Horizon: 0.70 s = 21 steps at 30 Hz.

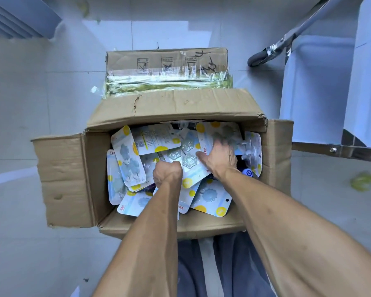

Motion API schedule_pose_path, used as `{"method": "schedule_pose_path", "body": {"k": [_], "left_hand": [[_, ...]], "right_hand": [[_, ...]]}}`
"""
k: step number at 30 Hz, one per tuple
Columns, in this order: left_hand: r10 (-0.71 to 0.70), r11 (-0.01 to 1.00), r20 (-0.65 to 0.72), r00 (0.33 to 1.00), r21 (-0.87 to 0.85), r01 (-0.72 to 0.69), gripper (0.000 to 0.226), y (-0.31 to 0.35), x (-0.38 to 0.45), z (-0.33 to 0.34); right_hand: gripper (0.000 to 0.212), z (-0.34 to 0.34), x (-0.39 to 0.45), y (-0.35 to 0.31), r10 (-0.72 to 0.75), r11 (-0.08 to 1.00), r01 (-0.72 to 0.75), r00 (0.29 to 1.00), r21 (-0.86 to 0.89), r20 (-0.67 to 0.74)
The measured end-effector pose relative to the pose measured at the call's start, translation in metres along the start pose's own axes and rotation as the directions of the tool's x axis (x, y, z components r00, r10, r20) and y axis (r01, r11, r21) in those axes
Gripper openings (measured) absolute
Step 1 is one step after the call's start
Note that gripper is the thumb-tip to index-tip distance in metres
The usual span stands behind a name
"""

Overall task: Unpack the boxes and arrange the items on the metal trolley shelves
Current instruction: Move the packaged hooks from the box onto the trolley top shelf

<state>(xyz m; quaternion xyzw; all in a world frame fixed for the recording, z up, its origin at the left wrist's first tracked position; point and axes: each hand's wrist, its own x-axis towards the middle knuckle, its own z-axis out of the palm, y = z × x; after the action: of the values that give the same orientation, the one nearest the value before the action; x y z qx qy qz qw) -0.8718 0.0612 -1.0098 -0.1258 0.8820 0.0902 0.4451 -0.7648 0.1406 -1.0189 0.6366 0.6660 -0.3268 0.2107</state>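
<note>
An open cardboard box (62, 174) stands on the floor in front of me, full of several flat blister packs (128, 157) printed white, pale blue and yellow. Both my hands are inside it. My left hand (167, 173) is curled down among the packs, its fingers hidden beneath them. My right hand (220, 158) lies on a pack (189, 161) with snowflake-shaped pieces, thumb spread along its edge; the fingers are blurred. The metal trolley (334, 150) stands at the right, its lower shelf edge level with the box.
A second, taped box (167, 69) sits behind the open one. A trolley castor (258, 57) and leg are at the upper right. The floor is pale tile, with a yellow-green scrap (363, 181) at the right. My legs are below the box.
</note>
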Motion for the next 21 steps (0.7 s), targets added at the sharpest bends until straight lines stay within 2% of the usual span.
{"method": "schedule_pose_path", "body": {"k": [2, 5, 8, 12, 14, 16, 19, 21], "left_hand": [[0.008, 0.999, -0.010, 1.000, -0.031, -0.008, 0.015, 0.000, 0.002, 0.001], [0.018, 0.984, -0.026, 0.999, -0.177, -0.023, 0.010, 0.002, -0.002, 0.003], [0.116, 0.960, -0.044, 0.992, -0.252, -0.124, 0.021, 0.003, -0.006, 0.005], [0.100, 0.927, -0.067, 0.993, -0.356, -0.117, 0.012, 0.004, -0.009, 0.007], [0.134, 0.966, -0.086, 0.987, -0.210, -0.149, 0.030, 0.002, -0.015, 0.003], [0.265, 0.961, -0.135, 0.955, 0.119, -0.250, 0.047, -0.007, -0.020, 0.001], [0.462, 0.794, -0.126, 0.878, 0.499, -0.346, 0.045, -0.025, -0.019, 0.006], [0.541, 0.723, -0.135, 0.830, 0.578, -0.377, 0.038, -0.030, -0.016, 0.005]], "right_hand": [[0.052, -0.001, -0.001, -0.002, 0.018, 0.999, -0.017, 1.000, 0.042, -0.025], [0.028, -0.006, 0.002, -0.004, 0.064, 0.998, -0.065, 0.994, -0.005, -0.088], [0.027, -0.009, 0.008, -0.005, 0.131, 0.990, -0.134, 0.990, -0.047, -0.051], [0.029, -0.014, 0.008, -0.003, 0.155, 0.988, -0.155, 0.988, -0.007, -0.011], [0.028, -0.016, 0.001, -0.002, 0.141, 0.990, -0.142, 0.988, -0.009, -0.062], [0.027, -0.013, -0.006, 0.000, 0.116, 0.993, -0.118, 0.991, -0.031, -0.072], [0.022, -0.004, -0.017, 0.000, 0.114, 0.993, -0.114, 0.993, -0.022, -0.035], [0.020, -0.001, -0.023, 0.001, 0.127, 0.992, -0.127, 0.992, 0.005, -0.028]]}}
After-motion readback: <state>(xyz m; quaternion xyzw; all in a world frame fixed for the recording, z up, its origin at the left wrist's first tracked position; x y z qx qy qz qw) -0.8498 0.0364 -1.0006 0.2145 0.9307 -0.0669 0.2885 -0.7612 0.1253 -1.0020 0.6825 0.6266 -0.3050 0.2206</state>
